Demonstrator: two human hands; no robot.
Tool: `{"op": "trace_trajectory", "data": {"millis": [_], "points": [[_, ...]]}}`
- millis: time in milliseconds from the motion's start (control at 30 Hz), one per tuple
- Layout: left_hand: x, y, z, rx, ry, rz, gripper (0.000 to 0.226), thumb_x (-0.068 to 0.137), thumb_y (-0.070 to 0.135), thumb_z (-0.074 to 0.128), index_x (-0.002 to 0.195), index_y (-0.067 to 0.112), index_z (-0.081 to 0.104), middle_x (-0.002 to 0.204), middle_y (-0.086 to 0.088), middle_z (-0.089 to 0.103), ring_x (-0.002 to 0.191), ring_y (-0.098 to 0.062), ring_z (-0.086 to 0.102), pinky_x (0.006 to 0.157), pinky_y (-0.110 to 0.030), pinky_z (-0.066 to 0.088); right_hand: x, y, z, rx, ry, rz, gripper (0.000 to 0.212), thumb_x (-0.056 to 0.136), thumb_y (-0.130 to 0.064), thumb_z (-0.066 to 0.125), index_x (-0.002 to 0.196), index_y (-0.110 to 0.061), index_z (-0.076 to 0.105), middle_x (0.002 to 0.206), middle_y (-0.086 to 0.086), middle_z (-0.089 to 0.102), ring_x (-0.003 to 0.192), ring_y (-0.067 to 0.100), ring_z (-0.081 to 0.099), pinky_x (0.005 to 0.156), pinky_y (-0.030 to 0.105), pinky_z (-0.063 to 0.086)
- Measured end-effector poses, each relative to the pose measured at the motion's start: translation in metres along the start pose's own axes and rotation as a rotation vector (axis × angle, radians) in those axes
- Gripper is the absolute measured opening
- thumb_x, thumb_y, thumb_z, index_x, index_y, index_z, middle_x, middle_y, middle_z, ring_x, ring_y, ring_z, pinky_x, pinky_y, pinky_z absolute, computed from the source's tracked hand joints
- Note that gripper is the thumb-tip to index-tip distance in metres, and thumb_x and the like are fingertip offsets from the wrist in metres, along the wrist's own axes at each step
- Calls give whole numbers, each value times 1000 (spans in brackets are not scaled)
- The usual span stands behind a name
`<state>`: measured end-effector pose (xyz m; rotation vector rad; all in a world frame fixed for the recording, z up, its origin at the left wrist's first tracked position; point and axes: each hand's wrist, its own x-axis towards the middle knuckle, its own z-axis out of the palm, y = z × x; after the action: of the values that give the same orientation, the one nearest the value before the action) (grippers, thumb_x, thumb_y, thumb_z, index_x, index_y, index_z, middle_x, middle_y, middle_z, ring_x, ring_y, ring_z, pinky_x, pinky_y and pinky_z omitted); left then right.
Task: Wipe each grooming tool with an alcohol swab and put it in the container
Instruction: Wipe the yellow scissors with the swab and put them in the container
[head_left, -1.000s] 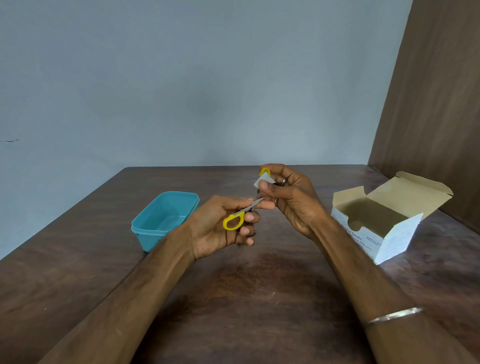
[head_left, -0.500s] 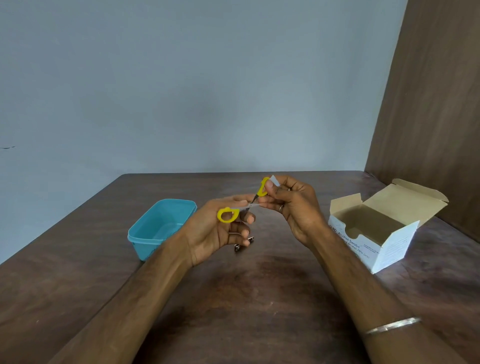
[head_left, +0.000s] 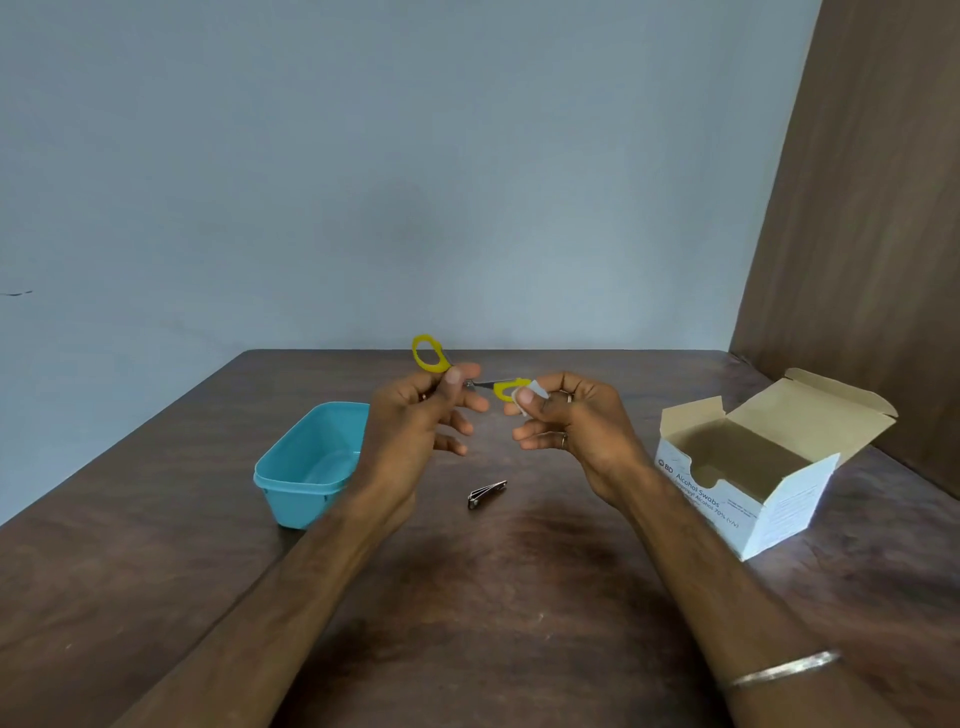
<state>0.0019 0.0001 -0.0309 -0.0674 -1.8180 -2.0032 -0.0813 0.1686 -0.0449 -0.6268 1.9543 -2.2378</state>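
Observation:
Small scissors with yellow handles (head_left: 430, 354) are held up over the table between both hands, spread apart. My left hand (head_left: 415, 415) pinches them near the upper yellow loop with thumb and forefinger. My right hand (head_left: 566, 421) pinches a white alcohol swab (head_left: 525, 400) against the other yellow loop (head_left: 506, 389). A metal nail clipper (head_left: 485, 493) lies on the table below the hands. The teal container (head_left: 306, 467) stands open to the left, partly behind my left wrist.
An open white box of alcohol swabs (head_left: 753, 499) stands at the right on the dark wooden table (head_left: 467, 597). A brown wooden panel (head_left: 872, 234) rises behind the box, and a pale wall closes the far edge.
The scissors have turned and risen, one yellow loop now above my left hand. The swab has moved onto the other yellow loop. The nail clipper on the table has come fully into view.

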Motion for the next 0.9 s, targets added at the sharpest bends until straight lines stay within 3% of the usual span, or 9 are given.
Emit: {"op": "trace_trajectory", "data": {"millis": [100,200,367,467,600,767,900], "points": [[-1,-1,0,91,66,91,19,96,24,58,104,16,73,76,1,67,60,-9,54,50,-25,52,0,2,0,-70,-37,3,10,89,-10,72,96,-5,68,85,12,77,57,19,65,61,33,57],[1,-2,-1,129,121,130,15,96,24,60,98,20,74,89,6,73,70,-11,62,52,-25,55,1,5,0,-127,-52,6,6,91,-7,70,96,-10,69,81,8,76,55,18,63,59,33,56],[5,-6,-1,157,86,135,11,95,17,61,94,12,71,83,-15,72,72,-21,65,53,-25,54,3,7,-2,-143,44,-26,8,95,-14,66,102,-11,68,87,6,77,57,19,66,55,33,53],[5,-9,1,184,61,137,5,92,10,65,92,12,70,71,-17,68,65,-25,63,53,-27,53,2,5,0,-131,58,-38,12,95,-19,67,102,-9,68,92,7,78,63,21,68,58,33,52],[3,-9,1,232,-1,127,13,88,9,70,100,12,65,71,-23,68,58,-21,66,56,-32,54,-3,1,9,-60,36,-64,11,91,-19,71,98,-11,74,81,5,73,63,18,56,60,36,51],[2,-10,-1,284,-98,80,15,90,12,67,105,13,69,62,-5,69,54,-15,62,56,-31,51,-6,-2,17,4,6,-65,8,90,-18,71,97,-14,75,82,-1,75,63,16,58,58,33,50],[2,-9,0,289,-72,76,13,90,12,67,102,18,70,63,-5,70,53,-14,61,54,-30,51,-5,-1,16,63,-21,-29,13,92,-22,68,96,-12,75,87,-1,74,70,17,61,60,32,52]]}}
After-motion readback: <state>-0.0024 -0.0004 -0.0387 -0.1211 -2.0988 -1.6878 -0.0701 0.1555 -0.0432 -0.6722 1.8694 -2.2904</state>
